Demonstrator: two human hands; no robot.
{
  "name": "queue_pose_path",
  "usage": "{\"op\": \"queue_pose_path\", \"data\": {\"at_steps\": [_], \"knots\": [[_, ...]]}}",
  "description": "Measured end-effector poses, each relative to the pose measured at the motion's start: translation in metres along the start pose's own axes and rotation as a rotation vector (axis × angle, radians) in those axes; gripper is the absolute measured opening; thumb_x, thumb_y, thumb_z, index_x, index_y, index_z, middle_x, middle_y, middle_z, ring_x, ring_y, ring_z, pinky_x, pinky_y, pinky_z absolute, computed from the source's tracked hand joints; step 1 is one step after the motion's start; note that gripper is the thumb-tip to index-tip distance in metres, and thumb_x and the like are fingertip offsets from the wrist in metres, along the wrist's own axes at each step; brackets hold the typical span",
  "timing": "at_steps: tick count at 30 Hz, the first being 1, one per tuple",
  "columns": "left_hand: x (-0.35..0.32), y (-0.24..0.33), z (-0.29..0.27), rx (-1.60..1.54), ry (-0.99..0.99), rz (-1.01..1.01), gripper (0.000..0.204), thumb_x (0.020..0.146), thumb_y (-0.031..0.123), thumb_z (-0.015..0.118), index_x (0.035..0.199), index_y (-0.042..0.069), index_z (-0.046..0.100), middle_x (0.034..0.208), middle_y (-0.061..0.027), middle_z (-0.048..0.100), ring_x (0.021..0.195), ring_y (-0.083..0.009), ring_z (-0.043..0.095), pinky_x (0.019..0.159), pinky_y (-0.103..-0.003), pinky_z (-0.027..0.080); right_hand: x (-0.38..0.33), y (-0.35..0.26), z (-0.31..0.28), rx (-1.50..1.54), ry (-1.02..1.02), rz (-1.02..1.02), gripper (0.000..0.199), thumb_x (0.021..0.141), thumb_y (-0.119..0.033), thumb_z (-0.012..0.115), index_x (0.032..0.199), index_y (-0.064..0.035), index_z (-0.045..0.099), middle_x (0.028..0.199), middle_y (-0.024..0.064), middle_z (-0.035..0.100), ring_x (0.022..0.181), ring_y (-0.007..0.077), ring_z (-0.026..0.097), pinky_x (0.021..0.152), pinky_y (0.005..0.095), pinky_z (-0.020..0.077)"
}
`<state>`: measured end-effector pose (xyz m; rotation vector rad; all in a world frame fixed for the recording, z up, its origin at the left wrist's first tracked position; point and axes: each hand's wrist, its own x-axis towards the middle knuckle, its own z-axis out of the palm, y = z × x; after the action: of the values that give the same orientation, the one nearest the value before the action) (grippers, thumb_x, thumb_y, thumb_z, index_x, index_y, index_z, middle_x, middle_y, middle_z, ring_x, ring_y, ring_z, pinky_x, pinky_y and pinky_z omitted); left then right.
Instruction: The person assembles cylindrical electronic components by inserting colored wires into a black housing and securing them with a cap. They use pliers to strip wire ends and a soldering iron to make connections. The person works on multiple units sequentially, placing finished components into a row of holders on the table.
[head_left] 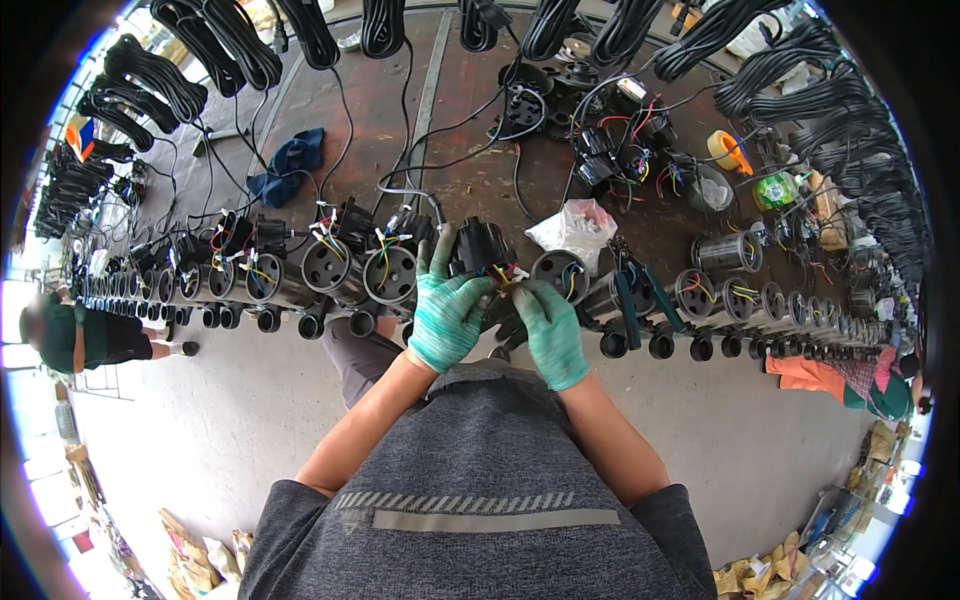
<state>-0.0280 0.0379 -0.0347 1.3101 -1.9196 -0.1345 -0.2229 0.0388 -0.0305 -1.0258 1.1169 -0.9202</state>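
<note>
One black motor [482, 247] at the bench's [378, 100] near edge, ahead-left of the right hand [553, 335], whose grip pinches coloured wires [503, 276]; the left hand [445, 310], nearer, curls snugly against the motor's side!

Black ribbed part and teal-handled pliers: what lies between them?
Between the ribbed part and pliers, the head view shows dark housings, one open with wires inside, and, just beyond, a white plastic bag.

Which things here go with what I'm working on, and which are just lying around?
Likely part of the job:
- black ribbed unit
- coloured wires
- open black housings

Apparently just lying about:
- blue cloth
- yellow-orange roll
- green-labelled container
</note>
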Motion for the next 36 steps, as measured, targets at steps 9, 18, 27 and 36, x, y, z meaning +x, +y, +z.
{"op": "queue_pose_path", "data": {"at_steps": [9, 18, 27, 36], "knots": [[-0.001, -0.002, -0.002, -0.006, -0.025, 0.002, 0.018, 0.086, 0.008, 0.068, 0.099, 0.011, 0.080, 0.103, -0.0133, 0.080, 0.155, -0.0506, 0.040, 0.129, -0.067, 0.020, 0.014, -0.015, -0.002, -1.011, 0.099, -1.001, 0.023, 0.090, -0.008, 0.079, 0.111, -0.0059, 0.070, 0.093, 0.0126, 0.072, 0.076, 0.0299, 0.073, 0.064, 0.0411, 0.0598], [-0.001, -0.004, -0.001, 0.026, -0.022, 0.020, 0.018, 0.082, 0.007, 0.070, 0.097, 0.010, 0.078, 0.104, -0.0144, 0.079, 0.155, -0.0497, 0.041, 0.129, -0.066, 0.021, -0.003, -0.025, 0.004, 0.022, -0.047, 0.059, 0.014, 0.104, -0.006, 0.063, 0.113, -0.0007, 0.072, 0.084, 0.0093, 0.073, 0.065, 0.0208, 0.071, 0.055, 0.0361, 0.0550], [-0.001, -0.004, -0.003, 0.010, -0.027, 0.008, 0.019, 0.081, 0.007, 0.070, 0.098, 0.010, 0.079, 0.101, -0.0137, 0.079, 0.153, -0.0499, 0.043, 0.129, -0.066, 0.022, 0.018, -0.025, -0.010, -1.039, -0.052, -1.005, 0.023, 0.092, -0.007, 0.075, 0.115, -0.0053, 0.071, 0.095, 0.0131, 0.073, 0.076, 0.0278, 0.074, 0.064, 0.0391, 0.0600], [0.000, -0.002, -0.006, 0.038, -0.043, 0.056, 0.021, 0.078, 0.007, 0.072, 0.097, 0.011, 0.078, 0.100, -0.0136, 0.079, 0.153, -0.0494, 0.044, 0.128, -0.065, 0.024, -0.009, -0.027, 0.011, 0.051, -0.051, 0.180, 0.024, 0.110, -0.020, 0.059, 0.112, 0.0012, 0.071, 0.077, 0.0103, 0.071, 0.062, 0.0210, 0.071, 0.057, 0.0345, 0.0545]]}}
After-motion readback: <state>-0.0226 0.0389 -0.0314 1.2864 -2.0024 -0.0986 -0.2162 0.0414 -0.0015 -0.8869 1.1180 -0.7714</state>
